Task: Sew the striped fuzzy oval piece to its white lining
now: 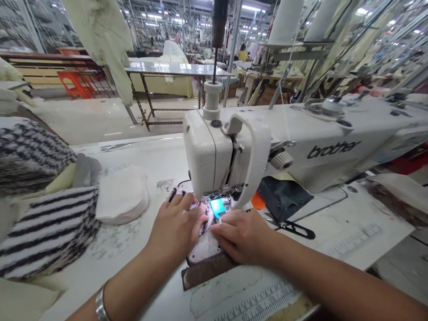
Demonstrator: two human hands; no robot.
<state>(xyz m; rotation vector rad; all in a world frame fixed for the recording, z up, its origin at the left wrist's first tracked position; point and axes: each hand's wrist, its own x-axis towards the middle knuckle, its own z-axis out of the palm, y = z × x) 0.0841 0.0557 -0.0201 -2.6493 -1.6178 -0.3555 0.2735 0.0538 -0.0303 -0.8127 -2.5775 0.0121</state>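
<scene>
My left hand [177, 225] lies flat with fingers stretched out on a small black-and-white striped fabric piece [203, 243] under the head of a white Brother sewing machine [301, 142]. My right hand [242, 234] presses the same piece from the right, fingers together and pointing toward the needle area, where a blue-lit spot [218, 207] glows. Both hands touch the fabric on the machine bed. A metal bracelet [100, 305] sits on my left wrist.
A stack of white round pieces [122, 200] and striped fabric piles [47, 232] lie at the left on the table. Black thread snips [294, 228] and an orange object [258, 200] rest right of the needle. Thread cones [287, 20] stand behind. Tables and workers fill the hall beyond.
</scene>
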